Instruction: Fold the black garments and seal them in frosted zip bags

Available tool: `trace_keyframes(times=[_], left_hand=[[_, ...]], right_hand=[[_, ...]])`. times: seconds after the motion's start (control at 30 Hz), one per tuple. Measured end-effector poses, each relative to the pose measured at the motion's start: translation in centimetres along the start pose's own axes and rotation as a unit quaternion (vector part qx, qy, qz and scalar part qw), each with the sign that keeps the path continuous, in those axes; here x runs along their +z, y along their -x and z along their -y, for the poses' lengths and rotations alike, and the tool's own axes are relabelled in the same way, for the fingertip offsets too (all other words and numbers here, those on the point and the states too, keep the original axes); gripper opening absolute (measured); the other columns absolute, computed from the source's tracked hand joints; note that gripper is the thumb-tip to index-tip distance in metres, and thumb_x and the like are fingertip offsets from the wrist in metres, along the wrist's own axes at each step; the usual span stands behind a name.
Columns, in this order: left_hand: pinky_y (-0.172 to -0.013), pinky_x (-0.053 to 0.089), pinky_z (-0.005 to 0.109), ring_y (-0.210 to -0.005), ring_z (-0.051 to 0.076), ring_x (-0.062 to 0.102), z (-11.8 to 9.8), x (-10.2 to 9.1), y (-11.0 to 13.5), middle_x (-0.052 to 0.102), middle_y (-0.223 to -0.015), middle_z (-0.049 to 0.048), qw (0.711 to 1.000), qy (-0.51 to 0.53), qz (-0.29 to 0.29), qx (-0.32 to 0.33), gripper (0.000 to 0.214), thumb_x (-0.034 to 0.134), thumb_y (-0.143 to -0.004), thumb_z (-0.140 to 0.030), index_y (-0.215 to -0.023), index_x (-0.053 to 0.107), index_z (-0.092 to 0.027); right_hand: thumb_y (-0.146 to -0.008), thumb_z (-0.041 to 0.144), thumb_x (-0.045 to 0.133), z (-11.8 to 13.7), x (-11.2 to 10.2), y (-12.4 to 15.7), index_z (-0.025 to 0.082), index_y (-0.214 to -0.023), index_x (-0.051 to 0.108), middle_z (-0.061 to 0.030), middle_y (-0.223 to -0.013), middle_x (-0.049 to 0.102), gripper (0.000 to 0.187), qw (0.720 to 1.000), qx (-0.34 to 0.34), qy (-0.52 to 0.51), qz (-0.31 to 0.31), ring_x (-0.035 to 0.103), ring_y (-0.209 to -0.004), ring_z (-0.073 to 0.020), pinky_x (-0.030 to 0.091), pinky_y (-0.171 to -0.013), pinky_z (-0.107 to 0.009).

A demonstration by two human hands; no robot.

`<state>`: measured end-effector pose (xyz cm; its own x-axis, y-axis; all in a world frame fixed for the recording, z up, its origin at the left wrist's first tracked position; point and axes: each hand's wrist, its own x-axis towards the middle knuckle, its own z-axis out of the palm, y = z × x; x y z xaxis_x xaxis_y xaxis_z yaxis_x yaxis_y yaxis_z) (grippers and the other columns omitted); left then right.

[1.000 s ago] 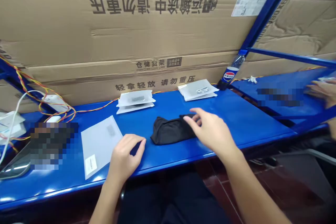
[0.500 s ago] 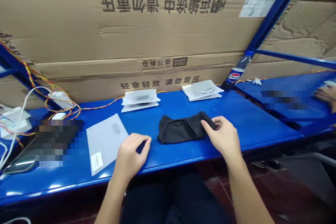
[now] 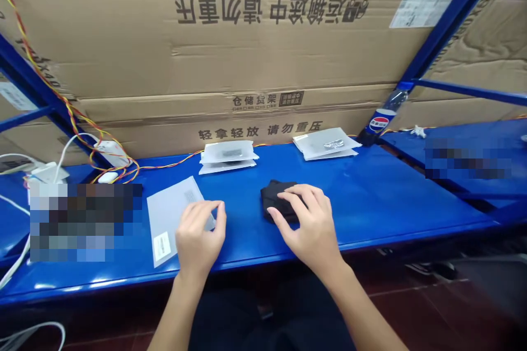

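left hand point(image 3: 200, 238) hanging loosely curled, empty, at the edge of a plastic bag point(image 3: 168, 205); right hand point(image 3: 310, 225), well apart from it, covering part of a black cloth point(image 3: 269, 197), thumb and fingers parted, the cloth lying mid-table point(image 3: 379, 192); packets point(image 3: 329, 141) lying behind; bottle point(image 3: 379, 122) standing before cardboard point(image 3: 280, 66)

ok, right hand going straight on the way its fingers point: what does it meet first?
Likely the black cloth: the right hand's fingertips already overlap it in view, though depth leaves contact unclear.

Brown cardboard point(image 3: 272, 60) backs the glossy blue bench point(image 3: 382, 192) above reddish tiles point(image 3: 420, 307)
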<state>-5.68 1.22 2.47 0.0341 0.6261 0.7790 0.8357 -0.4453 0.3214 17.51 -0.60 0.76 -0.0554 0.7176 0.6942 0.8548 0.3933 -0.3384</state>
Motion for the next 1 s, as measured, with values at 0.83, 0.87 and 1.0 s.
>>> trace_keyframes(times=[0.83,0.87,1.0], left_hand=[[-0.091,0.068,0.038,-0.118,0.028,0.077,-5.0,-2.6,-0.1,0.068,-0.149,0.0114,0.916,-0.065,0.358,0.170,0.069,0.045,-0.086,0.003,-0.149,0.061,-0.019],[-0.095,0.067,0.039,-0.123,0.028,0.075,-5.3,-2.5,-0.4,0.066,-0.151,0.0102,0.921,-0.035,0.348,0.169,0.070,0.045,-0.087,0.003,-0.152,0.059,-0.020],[-0.116,0.056,0.040,-0.140,0.024,0.064,-6.2,-2.3,-1.3,0.061,-0.157,0.0053,0.920,0.122,0.345,0.140,0.075,0.052,-0.087,-0.002,-0.158,0.053,-0.027]], right_hand=[[-0.098,0.045,0.074,2.0,-6.0,3.1,0.020,-0.154,0.058,-0.0138,-0.141,0.072,0.063,0.777,0.410,-0.404,-0.254,0.068,-0.133,-0.0330,0.057,-0.113,-0.056],[-0.098,0.039,0.075,2.5,-5.8,3.2,0.020,-0.153,0.058,-0.0141,-0.143,0.071,0.061,0.828,0.338,-0.361,-0.265,0.067,-0.135,-0.0334,0.056,-0.114,-0.057],[-0.106,0.021,0.059,2.9,-4.7,4.0,0.024,-0.137,0.073,-0.0090,-0.133,0.077,0.034,0.954,-0.036,-0.222,-0.198,0.068,-0.134,-0.0316,0.058,-0.114,-0.057]])
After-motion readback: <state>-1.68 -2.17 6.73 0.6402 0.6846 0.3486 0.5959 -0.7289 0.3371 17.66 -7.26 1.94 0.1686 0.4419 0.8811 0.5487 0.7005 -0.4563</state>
